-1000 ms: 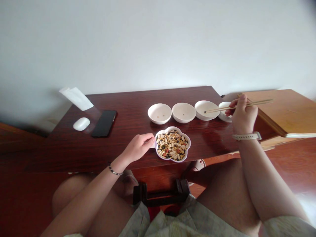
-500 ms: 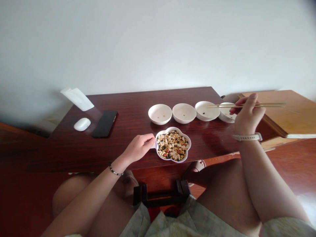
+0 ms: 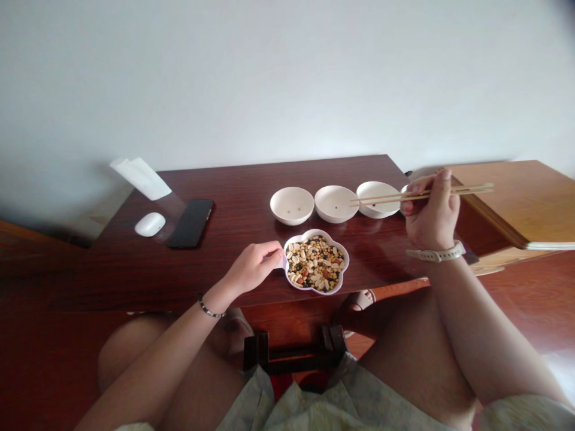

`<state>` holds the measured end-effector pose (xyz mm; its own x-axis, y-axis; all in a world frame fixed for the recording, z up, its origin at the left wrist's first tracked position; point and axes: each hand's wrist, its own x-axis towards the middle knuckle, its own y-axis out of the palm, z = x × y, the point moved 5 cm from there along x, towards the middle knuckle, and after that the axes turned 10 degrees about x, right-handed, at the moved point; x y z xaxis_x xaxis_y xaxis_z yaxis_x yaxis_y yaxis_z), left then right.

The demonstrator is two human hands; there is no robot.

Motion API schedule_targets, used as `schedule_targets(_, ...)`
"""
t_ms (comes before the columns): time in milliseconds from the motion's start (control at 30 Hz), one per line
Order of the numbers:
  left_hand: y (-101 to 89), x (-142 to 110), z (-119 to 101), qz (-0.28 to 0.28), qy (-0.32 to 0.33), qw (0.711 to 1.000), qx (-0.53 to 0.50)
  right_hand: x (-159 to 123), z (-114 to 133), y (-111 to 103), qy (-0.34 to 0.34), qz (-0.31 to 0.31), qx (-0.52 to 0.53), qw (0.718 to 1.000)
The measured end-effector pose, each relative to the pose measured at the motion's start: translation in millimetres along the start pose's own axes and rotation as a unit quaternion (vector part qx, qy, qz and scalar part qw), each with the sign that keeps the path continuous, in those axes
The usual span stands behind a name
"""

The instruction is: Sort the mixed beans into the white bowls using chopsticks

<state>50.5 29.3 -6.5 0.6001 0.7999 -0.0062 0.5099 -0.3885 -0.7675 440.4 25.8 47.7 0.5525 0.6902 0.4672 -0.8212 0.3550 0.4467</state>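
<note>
Our left hand [image 3: 256, 265] grips the dish [image 3: 317, 233] of nuts [image 3: 315, 263] by the surface's [image 3: 242, 203] near edge. Our right hand [image 3: 432, 212] grips chopsticks [image 3: 381, 199] over bowls [image 3: 336, 218] holding bits [image 3: 288, 211].

The head camera looks forward and down over the dark table [image 3: 242, 206].

On the bench [image 3: 238, 185], four bowls [image 3: 330, 200] stand in a row, the rightmost mostly behind the right hand [image 3: 432, 206]. Chopsticks [image 3: 386, 198] in that hand reach leftward across the third. Before the row sits a dish [image 3: 346, 257] holding nuts and beans [image 3: 314, 260], left hand [image 3: 249, 266] at its handle. Farther left lie a phone [image 3: 192, 223], then a case [image 3: 150, 224], paper [image 3: 144, 179] behind.
</note>
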Motion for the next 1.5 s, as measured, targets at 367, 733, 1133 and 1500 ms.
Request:
schedule_targets(367,-0.9,0,-3,0.000,-0.002,1.000,-0.003,-50,-7,51,0.104,0.105,-0.061,0.987)
schedule_targets(733,-0.5,-1,-2,0.003,-0.003,1.000,-0.009,-64,-16,57,0.191,0.156,-0.100,0.964)
schedule_targets(1133,-1.3,-1,-5,-0.003,0.001,1.000,-0.016,-68,-18,58,0.209,0.159,-0.096,0.960)
schedule_targets(1500,-1.5,0,-5,-0.002,0.002,1.000,-0.012,-62,-17,59,0.138,0.086,-0.059,0.985)
